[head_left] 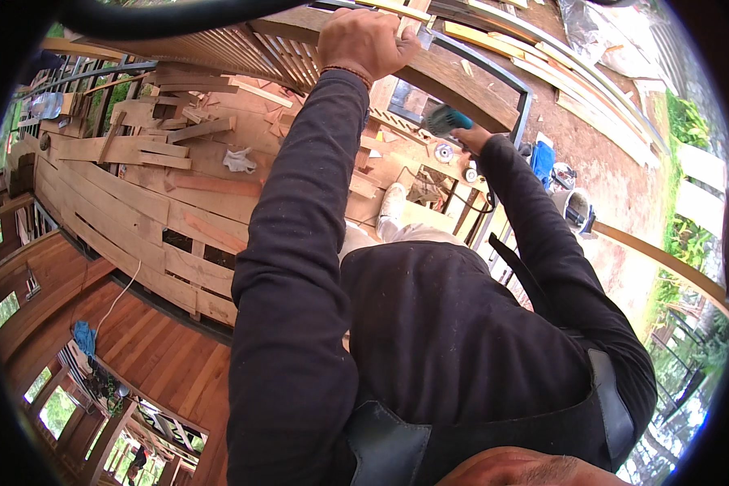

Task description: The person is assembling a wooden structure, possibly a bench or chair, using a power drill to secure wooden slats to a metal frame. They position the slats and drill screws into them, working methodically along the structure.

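Note:
My left hand [366, 44], a cord bracelet at its wrist, is closed over the edge of a long wooden beam [482, 99] at the top of the view. Slanting wooden slats [251, 57] adjoin the beam on the left. Below the beam's right part, my right hand [471, 139] is wrapped round a teal power tool [444, 121]. Its working end is too small to make out. Just below the tool is a small round disc [443, 152], and a dark cord [488, 209] loops close to my right forearm.
Cut boards [194, 130] and a white rag [239, 160] lie on the plank floor [113, 194], which has gaps. Long timbers [583, 105] rest on bare ground at the right. A bucket [573, 206] stands beside a blue object [543, 162]. My shoe [393, 202] is near a floor opening [431, 190].

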